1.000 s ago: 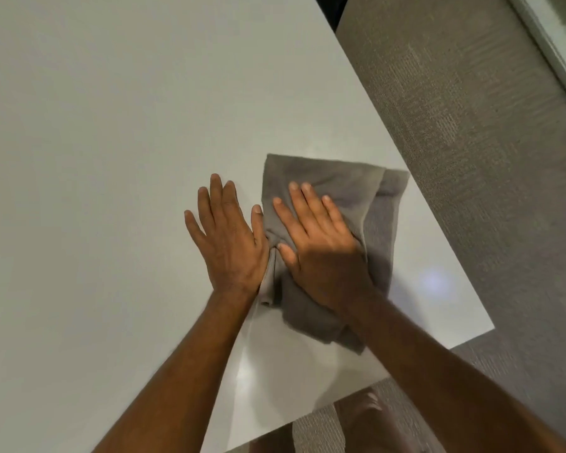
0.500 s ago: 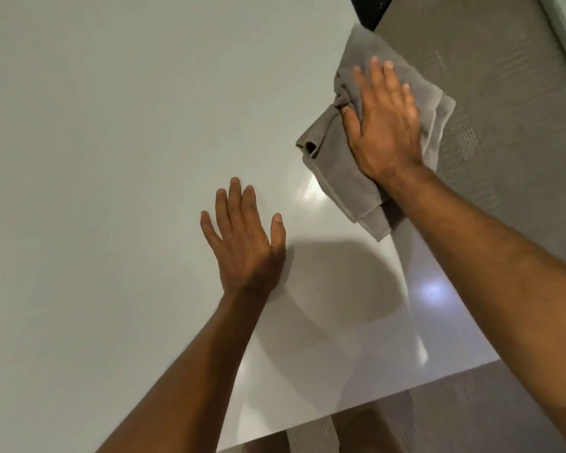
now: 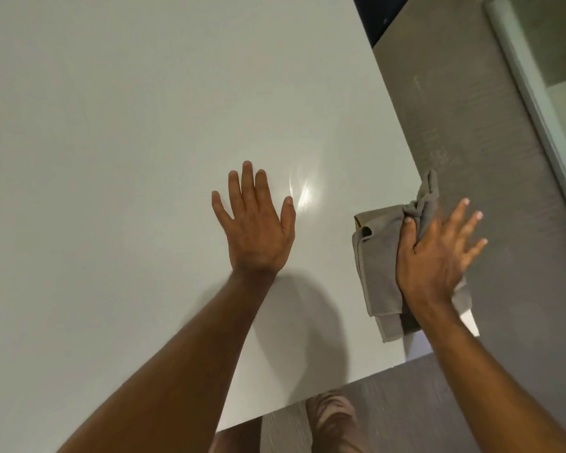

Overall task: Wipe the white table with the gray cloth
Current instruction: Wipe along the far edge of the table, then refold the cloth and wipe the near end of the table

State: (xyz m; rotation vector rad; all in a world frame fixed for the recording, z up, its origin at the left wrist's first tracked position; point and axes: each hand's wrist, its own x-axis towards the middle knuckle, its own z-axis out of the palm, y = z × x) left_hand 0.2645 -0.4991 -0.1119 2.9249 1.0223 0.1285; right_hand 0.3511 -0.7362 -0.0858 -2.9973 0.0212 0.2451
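The left hand (image 3: 257, 228) lies flat on the white worktop (image 3: 128, 142), palm down, its grip spread wide and holding nothing, well apart from the cloth. The right hand (image 3: 438, 256) presses down on the gray cloth (image 3: 378, 273) at the worktop's right edge near the front corner, fingers (image 3: 471, 220) splayed out past the edge over the gray carpet (image 3: 471, 125) while the thumb pinches a bunched fold. The cloth is crumpled and folded, part on the surface, part hanging off the edge.
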